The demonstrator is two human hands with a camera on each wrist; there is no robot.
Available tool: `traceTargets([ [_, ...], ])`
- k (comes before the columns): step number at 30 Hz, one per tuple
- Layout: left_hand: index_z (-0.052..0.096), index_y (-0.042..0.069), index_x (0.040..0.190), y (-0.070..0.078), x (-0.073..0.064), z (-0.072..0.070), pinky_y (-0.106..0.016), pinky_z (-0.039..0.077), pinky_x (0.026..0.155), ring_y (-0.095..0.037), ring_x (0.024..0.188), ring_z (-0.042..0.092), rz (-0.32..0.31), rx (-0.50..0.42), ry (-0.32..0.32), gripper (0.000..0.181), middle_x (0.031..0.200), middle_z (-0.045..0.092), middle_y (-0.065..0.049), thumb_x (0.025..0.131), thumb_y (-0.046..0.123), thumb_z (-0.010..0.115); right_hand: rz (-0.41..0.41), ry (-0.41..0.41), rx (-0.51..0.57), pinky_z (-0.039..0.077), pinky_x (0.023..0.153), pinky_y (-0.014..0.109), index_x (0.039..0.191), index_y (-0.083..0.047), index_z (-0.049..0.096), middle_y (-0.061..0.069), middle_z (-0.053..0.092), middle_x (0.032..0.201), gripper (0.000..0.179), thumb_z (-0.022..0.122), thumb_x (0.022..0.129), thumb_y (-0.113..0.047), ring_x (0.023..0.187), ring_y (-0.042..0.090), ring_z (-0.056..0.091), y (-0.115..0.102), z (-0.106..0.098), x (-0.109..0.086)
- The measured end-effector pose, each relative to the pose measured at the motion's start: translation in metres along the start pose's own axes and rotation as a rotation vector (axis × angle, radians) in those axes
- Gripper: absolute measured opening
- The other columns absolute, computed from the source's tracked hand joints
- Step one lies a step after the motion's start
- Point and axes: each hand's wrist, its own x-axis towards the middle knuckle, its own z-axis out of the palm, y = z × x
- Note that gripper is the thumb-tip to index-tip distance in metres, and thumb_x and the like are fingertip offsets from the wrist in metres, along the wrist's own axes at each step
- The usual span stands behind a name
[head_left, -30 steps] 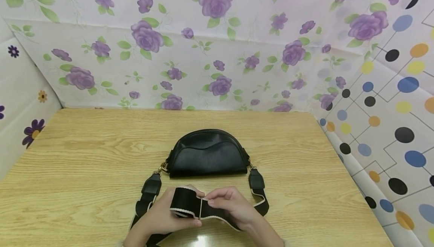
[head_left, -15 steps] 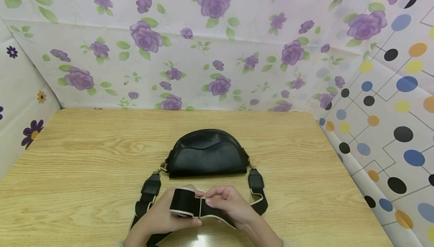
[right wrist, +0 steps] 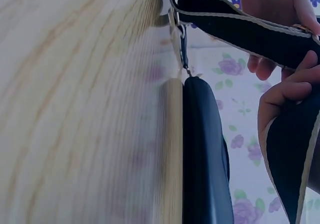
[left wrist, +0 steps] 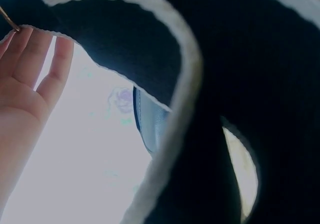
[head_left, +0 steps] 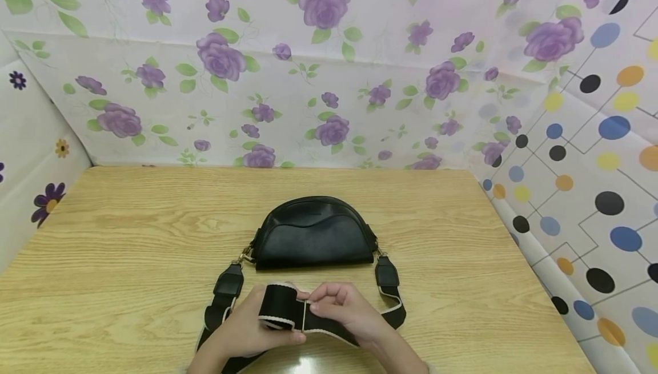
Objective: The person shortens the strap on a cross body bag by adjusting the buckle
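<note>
Flowered cloth (head_left: pixel 360 65) backs the table (head_left: pixel 144 231); before a black bag (head_left: pixel 316 241), left fingers (right wrist: pixel 265 69) and right fingers (head_left: pixel 331 290) grip its strap (head_left: pixel 277 304).

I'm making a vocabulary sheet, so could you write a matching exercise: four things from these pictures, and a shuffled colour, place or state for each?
Things:
1. strap
2. bag
3. thin metal bar
4. table

Descriptions:
A. wood-grained and light brown
B. gold-coloured, across the strap
C. black with white edging, held by the left hand and right hand
D. black and half-round, beyond the hands

Pairs: 1-C, 2-D, 3-B, 4-A
</note>
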Motion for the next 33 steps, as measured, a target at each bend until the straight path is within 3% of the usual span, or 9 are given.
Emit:
traceTargets([
  [5,0.060,0.000,0.109,0.002,0.000,0.000,-0.028,0.047,0.069,-0.011,0.078,0.059,0.003,0.001,0.001,0.043,0.092,0.061,-0.001,0.070,0.008,0.076,0.039,0.024,-0.062,0.041,0.088,0.028,0.090,0.001,0.061,0.000,0.067,0.080,0.008,0.060,0.083,-0.003,0.105,0.018,0.054,-0.002,-0.002,-0.002],
  [11,0.061,0.002,0.107,0.002,-0.002,-0.001,-0.029,0.048,0.071,-0.012,0.080,0.059,-0.016,0.013,0.015,0.043,0.095,0.062,-0.001,0.069,0.009,0.077,0.080,0.044,-0.170,0.045,0.072,0.023,0.096,0.018,0.051,-0.003,0.064,0.076,0.030,0.061,0.083,-0.007,0.078,0.009,0.059,-0.003,-0.007,-0.006],
  [16,0.061,0.002,0.106,0.001,-0.003,-0.002,-0.028,0.048,0.068,-0.011,0.077,0.059,-0.017,0.021,0.027,0.042,0.093,0.061,-0.001,0.067,0.008,0.078,0.060,0.017,-0.173,0.046,0.067,0.021,0.095,0.020,0.050,-0.003,0.064,0.076,0.030,0.060,0.083,-0.005,0.072,0.007,0.057,-0.002,-0.013,-0.008],
  [23,0.061,0.003,0.106,0.001,-0.002,-0.001,-0.028,0.048,0.067,-0.011,0.076,0.059,-0.007,0.000,0.034,0.042,0.092,0.062,-0.001,0.067,0.006,0.077,0.040,0.000,-0.163,0.046,0.069,0.022,0.096,0.022,0.048,-0.006,0.064,0.077,0.031,0.059,0.084,-0.004,0.074,0.005,0.057,-0.002,-0.015,-0.008],
  [33,0.058,-0.003,0.106,0.002,0.001,0.001,-0.029,0.049,0.067,-0.014,0.076,0.060,0.004,-0.081,0.048,0.044,0.091,0.061,-0.005,0.066,-0.001,0.076,-0.081,-0.014,-0.133,0.044,0.065,0.019,0.090,0.025,0.045,-0.008,0.062,0.075,0.028,0.056,0.085,0.000,0.069,0.002,0.054,-0.003,-0.010,-0.005],
])
